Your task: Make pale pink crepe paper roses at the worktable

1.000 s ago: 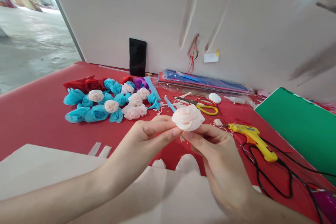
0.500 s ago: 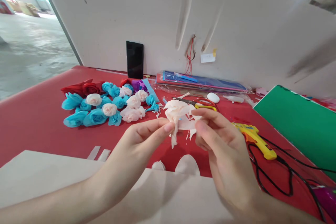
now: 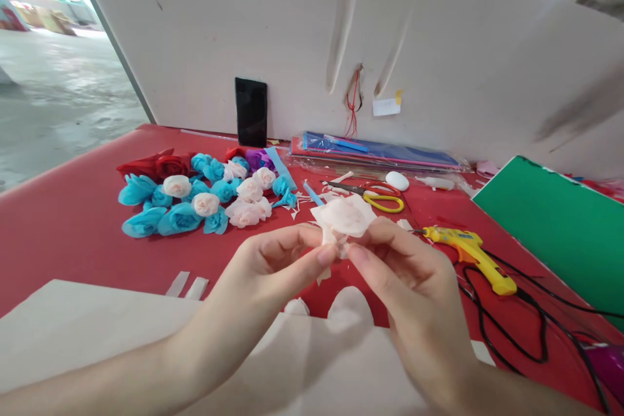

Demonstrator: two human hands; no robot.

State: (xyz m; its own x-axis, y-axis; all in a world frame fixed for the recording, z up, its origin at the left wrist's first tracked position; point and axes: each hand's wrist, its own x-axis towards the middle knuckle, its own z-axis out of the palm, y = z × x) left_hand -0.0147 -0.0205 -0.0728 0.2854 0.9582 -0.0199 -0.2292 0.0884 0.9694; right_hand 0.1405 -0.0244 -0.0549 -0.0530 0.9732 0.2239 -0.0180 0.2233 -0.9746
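Left hand (image 3: pixel 266 273) and right hand (image 3: pixel 419 276) pinch, with thumbs and fingers closed, the base of 1 pale pink paper flower (image 3: pixel 344 216). It is held in the air above the red counter (image 3: pixel 63 234), just beyond a pale sheet (image 3: pixel 107 322) which covers part of the near side. At the far edge of this sheet lie 2 short pale strips (image 3: pixel 197 288). Toward the left edge of the counter I see a group of flowers (image 3: pixel 181 218) in blue, pale pink, red and purple. At the far edge, 1 black phone (image 3: pixel 251 114) leans upright against the wall panel (image 3: pixel 209 32). Behind the held flower, scissors (image 3: pixel 385 203) lie among small scraps. Beside the right hand is a yellow glue gun (image 3: pixel 487 266) with black cord; farther right stands a green board (image 3: pixel 560 227).
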